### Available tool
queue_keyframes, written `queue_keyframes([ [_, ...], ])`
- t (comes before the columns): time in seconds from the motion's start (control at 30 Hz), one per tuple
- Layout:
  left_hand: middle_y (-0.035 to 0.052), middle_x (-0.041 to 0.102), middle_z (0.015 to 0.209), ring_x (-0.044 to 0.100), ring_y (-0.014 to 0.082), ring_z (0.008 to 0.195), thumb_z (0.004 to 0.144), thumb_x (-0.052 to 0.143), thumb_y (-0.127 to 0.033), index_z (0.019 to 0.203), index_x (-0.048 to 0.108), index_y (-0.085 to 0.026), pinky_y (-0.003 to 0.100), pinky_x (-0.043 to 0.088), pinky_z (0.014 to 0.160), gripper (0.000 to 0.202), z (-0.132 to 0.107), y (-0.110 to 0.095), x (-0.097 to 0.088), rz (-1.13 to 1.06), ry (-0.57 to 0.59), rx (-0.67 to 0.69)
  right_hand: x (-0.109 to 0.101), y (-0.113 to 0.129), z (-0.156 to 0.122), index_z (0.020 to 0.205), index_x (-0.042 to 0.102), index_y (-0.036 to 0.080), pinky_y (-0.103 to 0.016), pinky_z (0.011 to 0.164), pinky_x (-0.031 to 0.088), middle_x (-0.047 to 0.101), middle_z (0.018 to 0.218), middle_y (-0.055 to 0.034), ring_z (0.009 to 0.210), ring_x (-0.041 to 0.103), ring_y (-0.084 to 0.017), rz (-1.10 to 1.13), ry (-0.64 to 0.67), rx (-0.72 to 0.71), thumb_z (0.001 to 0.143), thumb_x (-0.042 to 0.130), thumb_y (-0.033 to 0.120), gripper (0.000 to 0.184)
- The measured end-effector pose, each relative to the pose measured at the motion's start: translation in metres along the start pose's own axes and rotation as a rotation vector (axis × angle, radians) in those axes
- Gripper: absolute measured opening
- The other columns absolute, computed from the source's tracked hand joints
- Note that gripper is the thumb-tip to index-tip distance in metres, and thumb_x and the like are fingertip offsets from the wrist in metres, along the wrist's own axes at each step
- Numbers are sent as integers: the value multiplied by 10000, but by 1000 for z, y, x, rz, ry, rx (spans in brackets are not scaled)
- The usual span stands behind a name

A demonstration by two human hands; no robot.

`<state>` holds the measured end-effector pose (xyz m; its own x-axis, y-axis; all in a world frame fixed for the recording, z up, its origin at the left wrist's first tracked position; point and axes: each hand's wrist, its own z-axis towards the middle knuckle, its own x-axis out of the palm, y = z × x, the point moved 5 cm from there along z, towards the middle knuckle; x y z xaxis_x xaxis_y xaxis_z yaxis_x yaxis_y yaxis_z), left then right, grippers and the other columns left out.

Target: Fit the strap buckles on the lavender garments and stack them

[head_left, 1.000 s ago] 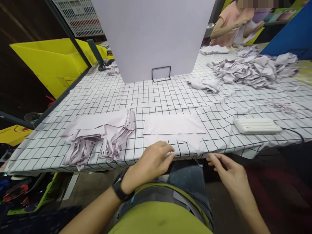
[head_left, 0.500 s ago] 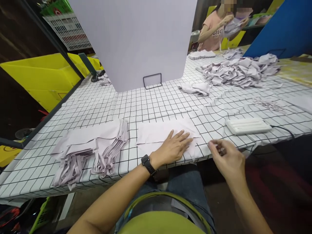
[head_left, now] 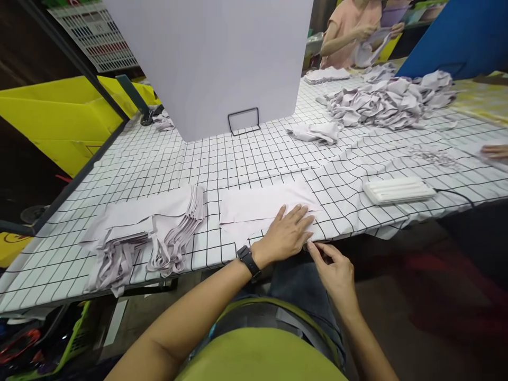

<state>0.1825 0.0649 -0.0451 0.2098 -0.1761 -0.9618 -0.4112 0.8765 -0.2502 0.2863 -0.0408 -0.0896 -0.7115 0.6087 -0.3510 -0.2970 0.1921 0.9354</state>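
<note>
A pale pink fabric piece (head_left: 262,203) lies flat near the table's front edge, a fold line running along its length. My left hand (head_left: 289,233), with a black watch at the wrist, presses on its right end with fingers spread. Close beside it at the edge, my right hand (head_left: 333,267) has thumb and index finger pinched together. What they hold, if anything, is too small to make out. To the left sits a stack of similar fabric pieces (head_left: 143,214), with ties hanging bunched toward the front edge.
A large pale board (head_left: 222,63) stands on a wire foot ahead. A heap of crumpled fabric (head_left: 392,103) lies back right, and a white corded device (head_left: 399,190) sits on the right. Across the table a person (head_left: 353,32) handles cloth. Another person's hand (head_left: 494,152) shows at the right edge.
My right hand has moved left and down, to the table edge beside my left hand. The left hand stays on the fabric. Another person's hand has appeared at far right.
</note>
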Motion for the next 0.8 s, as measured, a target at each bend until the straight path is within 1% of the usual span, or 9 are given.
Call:
queue_keyframes([
  [0.07,127,372,1642,297,272,1552,1081,356,-393,1501,449,-170,540,227,1275,484,0,0,1,14,-9,-4,6,-7,1,743,728,201,-333,695,460,692,754,-62,676,570,-210,89,82,33,764,724,659,458],
  [0.17,122,372,1643,297,265,1552,1081,350,-398,1507,446,-174,529,222,1278,490,0,0,3,19,-10,-9,14,-11,2,747,686,210,-314,705,482,669,747,-40,707,586,-202,228,178,69,764,712,690,481],
  [0.23,119,376,1641,297,259,1553,1082,342,-403,1506,450,-179,525,221,1279,491,0,0,3,18,-16,-11,14,-11,3,772,673,217,-313,718,486,659,759,-29,716,584,-196,287,211,88,760,709,701,485],
  [0.37,123,360,1648,288,263,1556,1065,371,-486,1509,450,-184,528,204,1282,543,-1,1,1,16,-19,-4,10,-6,3,731,667,227,-325,774,481,655,740,-21,746,588,-204,312,300,91,765,703,708,483],
  [0.47,116,347,1655,274,262,1561,1057,382,-522,1519,441,-179,521,190,1287,578,-1,0,0,18,-3,-12,0,-1,-2,693,689,221,-322,788,471,676,723,-32,758,603,-213,259,378,75,815,685,677,472],
  [0.53,113,338,1659,270,261,1563,1058,376,-529,1527,433,-173,522,190,1288,592,-1,0,-1,21,10,-18,-12,2,-11,668,702,217,-312,762,461,673,696,-33,735,605,-211,209,412,67,837,688,647,462],
  [0.63,108,326,1664,267,258,1564,1056,377,-535,1537,422,-177,524,185,1290,601,-1,0,-1,20,19,-23,-36,6,-33,654,711,215,-302,751,455,663,696,-30,734,606,-209,108,450,57,859,688,602,438],
  [0.73,111,316,1668,250,259,1570,1056,387,-523,1539,420,-172,523,162,1295,598,0,0,-1,9,25,-27,-53,4,-60,669,701,216,-297,712,471,661,694,-29,709,606,-205,35,546,87,898,639,584,438],
  [0.8,111,312,1670,246,263,1571,1057,381,-519,1534,426,-180,526,151,1296,587,0,1,0,1,18,-23,-58,-2,-67,694,699,216,-300,689,483,674,703,-35,703,614,-209,34,510,125,894,639,580,419],
])
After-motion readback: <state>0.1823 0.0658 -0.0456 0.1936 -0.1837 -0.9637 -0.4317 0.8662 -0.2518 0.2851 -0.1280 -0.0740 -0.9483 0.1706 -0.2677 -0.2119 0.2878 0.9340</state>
